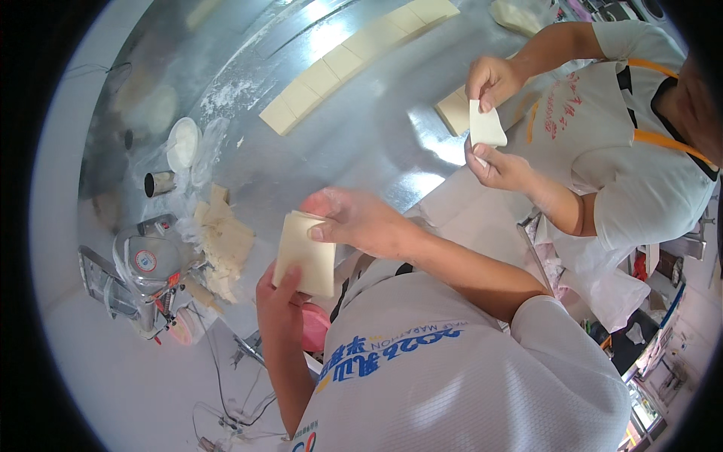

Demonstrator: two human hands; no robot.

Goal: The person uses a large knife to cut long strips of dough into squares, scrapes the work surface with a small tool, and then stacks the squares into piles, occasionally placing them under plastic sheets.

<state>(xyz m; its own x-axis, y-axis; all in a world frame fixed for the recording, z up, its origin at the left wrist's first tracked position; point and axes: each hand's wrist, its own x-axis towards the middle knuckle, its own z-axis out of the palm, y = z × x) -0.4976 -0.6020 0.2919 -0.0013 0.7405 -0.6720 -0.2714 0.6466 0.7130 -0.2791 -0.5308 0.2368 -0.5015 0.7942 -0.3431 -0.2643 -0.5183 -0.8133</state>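
Observation:
A small stack of pale yellow dough sheets (307, 256) is held up in front of my body, over the near edge of the metal table. My left hand (280, 301) grips its lower left side, thumb across the top sheet. With the thumb on the upper right corner and the fingers behind, my right hand (358, 218) pinches the same stack. Its upper edges are slightly fanned. How many sheets there are cannot be made out.
A row of dough stacks (324, 74) runs across the metal table (301, 162). At right, a co-worker's hands (501, 167) hold a dough sheet (486, 124) beside another stack (454, 111). Left are a white bowl (183, 145), a metal cylinder (159, 184), dough scraps (226, 245) and a scale-like device (151, 260).

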